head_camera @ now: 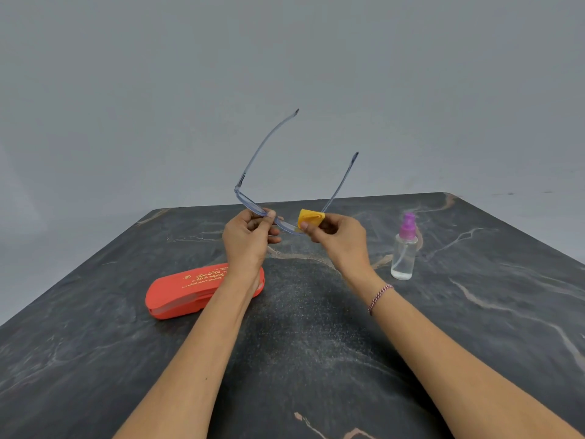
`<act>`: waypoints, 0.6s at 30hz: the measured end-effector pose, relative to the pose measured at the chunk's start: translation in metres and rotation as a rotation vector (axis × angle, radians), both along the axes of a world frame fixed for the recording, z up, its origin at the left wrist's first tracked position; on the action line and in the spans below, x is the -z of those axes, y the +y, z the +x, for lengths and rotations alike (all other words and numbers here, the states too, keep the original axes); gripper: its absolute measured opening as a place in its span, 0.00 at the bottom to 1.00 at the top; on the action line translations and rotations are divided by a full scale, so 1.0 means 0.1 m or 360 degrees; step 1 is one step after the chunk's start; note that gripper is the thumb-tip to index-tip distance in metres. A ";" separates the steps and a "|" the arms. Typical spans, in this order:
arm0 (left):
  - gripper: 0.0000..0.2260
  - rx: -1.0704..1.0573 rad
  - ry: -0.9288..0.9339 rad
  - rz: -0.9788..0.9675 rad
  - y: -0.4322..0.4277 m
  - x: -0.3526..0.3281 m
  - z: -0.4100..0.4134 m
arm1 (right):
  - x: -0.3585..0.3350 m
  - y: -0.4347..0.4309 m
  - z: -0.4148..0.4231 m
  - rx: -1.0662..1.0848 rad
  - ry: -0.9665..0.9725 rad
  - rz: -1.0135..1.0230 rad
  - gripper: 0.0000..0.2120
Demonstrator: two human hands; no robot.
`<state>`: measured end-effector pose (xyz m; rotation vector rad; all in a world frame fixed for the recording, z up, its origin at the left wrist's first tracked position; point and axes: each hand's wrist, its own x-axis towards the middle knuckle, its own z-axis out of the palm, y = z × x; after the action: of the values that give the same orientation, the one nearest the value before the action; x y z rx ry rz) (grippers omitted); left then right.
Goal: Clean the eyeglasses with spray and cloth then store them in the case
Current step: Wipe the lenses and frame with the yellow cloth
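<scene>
Pale blue translucent eyeglasses (253,172) are held up above the table, both temples unfolded and pointing away from me. My left hand (248,239) pinches the frame near the left lens. My right hand (338,239) presses a folded yellow cloth (311,217) onto the right lens, which the cloth and fingers mostly hide. A red glasses case (183,293) with gold lettering lies shut on the table under my left forearm. A clear spray bottle (404,248) with a purple nozzle stands upright to the right of my right hand.
The dark marbled table (300,343) has a far edge just behind the hands and a rounded corner at the back right. A plain grey wall (285,74) rises behind it.
</scene>
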<state>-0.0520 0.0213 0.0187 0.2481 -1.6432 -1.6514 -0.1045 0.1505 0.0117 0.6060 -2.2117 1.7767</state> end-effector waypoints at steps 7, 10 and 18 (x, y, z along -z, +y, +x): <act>0.04 -0.0056 -0.0129 -0.0159 -0.05 0.01 -0.02 | -0.16 0.13 -0.03 0.0152 0.0063 -0.0225 0.09; 0.05 -0.0167 -0.0147 -0.0214 -0.09 -0.01 0.00 | -0.23 0.22 -0.05 0.0241 0.0112 -0.0299 0.10; 0.02 -0.0342 -0.0143 -0.0129 -0.23 -0.04 0.02 | -0.33 0.25 0.03 0.0235 0.0303 -0.0498 0.12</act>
<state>-0.0497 -0.0013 0.0226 0.4482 -1.6825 -1.4277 -0.1013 0.1755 0.0445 0.5040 -1.7592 1.8511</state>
